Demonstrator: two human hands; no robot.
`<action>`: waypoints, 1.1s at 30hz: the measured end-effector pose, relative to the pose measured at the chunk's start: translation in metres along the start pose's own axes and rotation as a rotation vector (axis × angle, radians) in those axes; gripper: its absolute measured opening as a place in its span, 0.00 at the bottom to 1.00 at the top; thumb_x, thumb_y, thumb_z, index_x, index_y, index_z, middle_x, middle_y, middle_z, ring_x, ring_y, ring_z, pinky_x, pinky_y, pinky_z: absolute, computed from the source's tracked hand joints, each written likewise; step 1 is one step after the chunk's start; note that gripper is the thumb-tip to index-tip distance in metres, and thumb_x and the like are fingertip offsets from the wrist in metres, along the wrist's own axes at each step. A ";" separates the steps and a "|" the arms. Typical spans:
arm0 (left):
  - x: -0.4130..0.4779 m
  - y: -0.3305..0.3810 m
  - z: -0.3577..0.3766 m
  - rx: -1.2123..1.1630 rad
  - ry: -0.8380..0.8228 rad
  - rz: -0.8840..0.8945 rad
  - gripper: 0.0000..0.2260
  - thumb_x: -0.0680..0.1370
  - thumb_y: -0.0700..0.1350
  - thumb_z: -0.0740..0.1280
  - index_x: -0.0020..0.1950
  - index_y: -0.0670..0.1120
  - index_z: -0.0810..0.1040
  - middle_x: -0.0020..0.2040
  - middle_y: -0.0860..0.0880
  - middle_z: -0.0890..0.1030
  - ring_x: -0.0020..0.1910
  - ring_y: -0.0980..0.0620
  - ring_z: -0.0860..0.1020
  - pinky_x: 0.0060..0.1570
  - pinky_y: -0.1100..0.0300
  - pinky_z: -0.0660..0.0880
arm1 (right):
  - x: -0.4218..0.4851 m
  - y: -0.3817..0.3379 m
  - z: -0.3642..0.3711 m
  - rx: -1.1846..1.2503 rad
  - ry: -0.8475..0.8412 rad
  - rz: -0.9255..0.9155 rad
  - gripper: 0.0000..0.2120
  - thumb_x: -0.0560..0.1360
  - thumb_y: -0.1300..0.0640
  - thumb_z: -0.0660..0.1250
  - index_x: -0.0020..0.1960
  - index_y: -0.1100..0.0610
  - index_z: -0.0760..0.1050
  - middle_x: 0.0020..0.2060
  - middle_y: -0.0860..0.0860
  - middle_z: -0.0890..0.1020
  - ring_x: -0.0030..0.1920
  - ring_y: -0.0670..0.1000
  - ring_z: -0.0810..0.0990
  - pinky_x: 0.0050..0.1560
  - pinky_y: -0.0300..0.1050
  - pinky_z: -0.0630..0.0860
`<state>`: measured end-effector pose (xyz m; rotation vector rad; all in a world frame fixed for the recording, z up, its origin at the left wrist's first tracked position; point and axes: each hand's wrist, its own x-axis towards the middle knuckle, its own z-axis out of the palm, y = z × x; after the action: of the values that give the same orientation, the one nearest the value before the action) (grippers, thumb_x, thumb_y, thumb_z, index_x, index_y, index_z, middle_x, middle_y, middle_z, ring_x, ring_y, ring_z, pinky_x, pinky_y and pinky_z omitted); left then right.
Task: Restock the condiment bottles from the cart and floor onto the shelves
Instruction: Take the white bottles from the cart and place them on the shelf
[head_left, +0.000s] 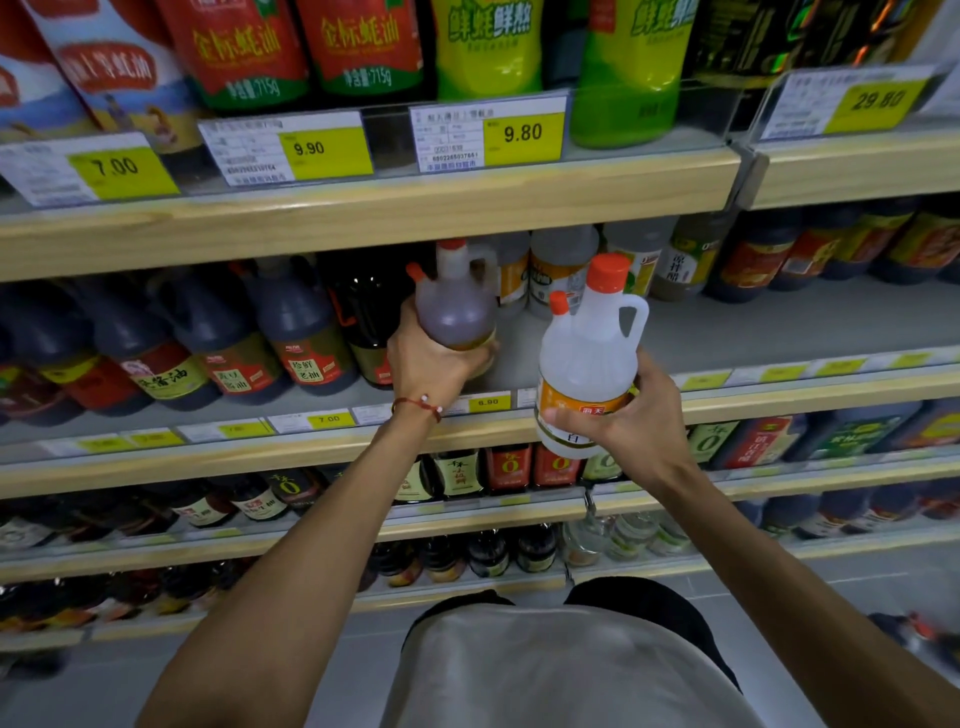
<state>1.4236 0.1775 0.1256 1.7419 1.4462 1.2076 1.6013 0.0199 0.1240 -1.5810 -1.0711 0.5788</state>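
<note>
Person facing the condiment shelving, both arms raised.

The left hand (431, 364) curls its fingers round the lower body of an amber-brown bottle (457, 306) with an orange cap. The bottle is upright and set within the grey second shelf (753, 322). The hand hides its base, so contact with the shelf cannot be told. It stands just right of a row of dark soy sauce bottles (306, 332) and in front of some pale bottles (561, 270).

The right hand (639, 415) grips a clear bottle (587, 364) with an orange cap and orange label. The thumb lies across the label and the fingers wrap behind. This bottle is slightly tilted and held in the air in front of the shelf's front edge, near the brown bottle but apart from it.

A red cord bracelet (418, 406) circles the left wrist. Yellow price tags (522, 132) line the upper shelf edge.
</note>
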 end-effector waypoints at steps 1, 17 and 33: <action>0.003 0.001 0.000 -0.002 -0.007 -0.012 0.42 0.59 0.54 0.85 0.68 0.45 0.73 0.59 0.49 0.83 0.57 0.49 0.81 0.52 0.62 0.75 | -0.001 0.000 0.001 0.003 -0.004 0.006 0.39 0.60 0.54 0.88 0.67 0.52 0.75 0.55 0.41 0.84 0.53 0.35 0.82 0.47 0.31 0.80; -0.028 0.002 -0.013 -0.246 -0.131 -0.302 0.27 0.70 0.39 0.80 0.65 0.46 0.74 0.60 0.51 0.82 0.61 0.52 0.79 0.64 0.55 0.76 | -0.015 -0.027 -0.004 0.087 -0.062 0.089 0.37 0.60 0.57 0.87 0.65 0.51 0.76 0.54 0.42 0.85 0.52 0.37 0.84 0.48 0.33 0.82; -0.127 0.092 -0.039 -0.372 -0.749 -0.306 0.31 0.73 0.27 0.74 0.73 0.41 0.71 0.63 0.48 0.82 0.59 0.59 0.81 0.55 0.65 0.78 | -0.025 -0.045 -0.042 0.276 -0.363 0.325 0.31 0.65 0.56 0.85 0.66 0.57 0.79 0.56 0.51 0.88 0.57 0.53 0.87 0.61 0.60 0.83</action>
<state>1.4285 0.0279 0.1860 1.4165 0.9139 0.5186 1.6082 -0.0227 0.1747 -1.4437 -0.9474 1.2179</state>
